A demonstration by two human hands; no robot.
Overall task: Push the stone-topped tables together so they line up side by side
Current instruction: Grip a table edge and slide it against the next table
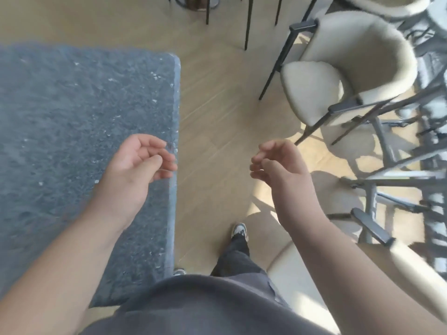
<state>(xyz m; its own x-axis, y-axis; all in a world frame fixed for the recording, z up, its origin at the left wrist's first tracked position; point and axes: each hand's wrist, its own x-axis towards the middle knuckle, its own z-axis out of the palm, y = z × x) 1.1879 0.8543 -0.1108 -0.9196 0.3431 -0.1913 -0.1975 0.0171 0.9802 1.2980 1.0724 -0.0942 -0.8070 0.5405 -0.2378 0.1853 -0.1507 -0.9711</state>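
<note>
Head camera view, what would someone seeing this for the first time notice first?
The big grey stone table fills the left side, its right edge running down the middle of the picture. Both hands hover loosely curled and hold nothing: the left hand over the table's edge, the right hand over the bare wooden floor. A cream chair with dark legs stands at the upper right.

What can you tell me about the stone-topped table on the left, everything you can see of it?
The stone-topped table fills the left of the view: a blue-grey slab, speckled with pale flecks, with a rough-looking right edge and a rounded far right corner. Its legs are hidden. It stands on a light wood floor. The left hand hovers over its right edge, fingers loosely curled; contact is unclear. No second table shows.
</note>
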